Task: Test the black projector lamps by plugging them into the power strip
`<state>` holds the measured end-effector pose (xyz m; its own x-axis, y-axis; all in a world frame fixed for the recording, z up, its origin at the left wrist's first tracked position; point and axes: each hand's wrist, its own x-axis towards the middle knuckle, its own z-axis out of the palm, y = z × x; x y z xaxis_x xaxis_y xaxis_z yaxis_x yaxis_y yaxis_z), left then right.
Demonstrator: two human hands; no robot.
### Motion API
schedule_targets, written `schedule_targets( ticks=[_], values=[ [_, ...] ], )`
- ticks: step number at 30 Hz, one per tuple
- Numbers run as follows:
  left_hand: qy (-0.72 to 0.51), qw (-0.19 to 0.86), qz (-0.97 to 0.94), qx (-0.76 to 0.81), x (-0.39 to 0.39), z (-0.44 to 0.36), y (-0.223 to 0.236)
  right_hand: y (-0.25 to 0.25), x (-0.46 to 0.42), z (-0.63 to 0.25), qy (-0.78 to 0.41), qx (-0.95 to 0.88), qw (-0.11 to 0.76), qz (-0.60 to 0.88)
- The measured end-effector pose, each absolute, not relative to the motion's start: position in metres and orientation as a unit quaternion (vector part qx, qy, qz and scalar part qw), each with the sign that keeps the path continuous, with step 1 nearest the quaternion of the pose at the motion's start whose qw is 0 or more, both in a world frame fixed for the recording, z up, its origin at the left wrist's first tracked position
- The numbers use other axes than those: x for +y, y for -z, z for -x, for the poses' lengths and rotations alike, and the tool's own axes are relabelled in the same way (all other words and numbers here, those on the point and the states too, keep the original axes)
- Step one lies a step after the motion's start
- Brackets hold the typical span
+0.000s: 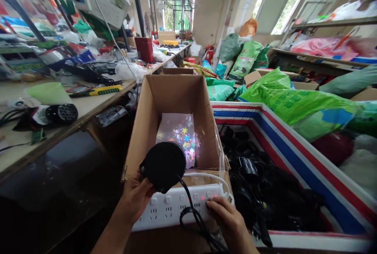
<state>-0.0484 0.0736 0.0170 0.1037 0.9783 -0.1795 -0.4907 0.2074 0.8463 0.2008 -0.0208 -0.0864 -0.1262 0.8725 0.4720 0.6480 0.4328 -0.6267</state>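
Observation:
My left hand [136, 195] is closed around a round black projector light [165, 165], its flat back towards me. A black cord [188, 191] runs from it down over a white power strip [160, 207]. The strip lies across the near end of an open cardboard box [173, 91], with small red lights glowing on it. My right hand [228, 218] bears on the strip's right end, fingers together near the switches; its thumb is hidden. Coloured spots of light fall on a white sheet [173, 122] inside the box.
At right stands a striped bin [266, 128] full of black lights and cords [250, 171]. Green sacks [294, 93] lie beyond it. The left workbench [103, 99] carries another black light [62, 113], a yellow-and-black tool [103, 90] and a red box [145, 50].

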Motion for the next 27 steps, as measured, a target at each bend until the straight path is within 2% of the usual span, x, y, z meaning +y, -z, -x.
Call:
schedule_targets(
  ticks=[5,13,27],
  values=[
    [-0.574,0.647,-0.341,0.367,0.082,0.05,-0.026,0.081,-0.017,-0.197,-0.131,-0.725,0.442,0.511],
    [-0.596,0.621,-0.314,0.401,0.072,0.046,-0.034,0.087,-0.019,-0.192,-0.198,-0.67,0.462,0.547],
    [-0.576,0.65,-0.303,0.394,0.067,0.049,-0.034,0.088,-0.017,-0.19,-0.223,-0.649,0.493,0.535]
  ],
)
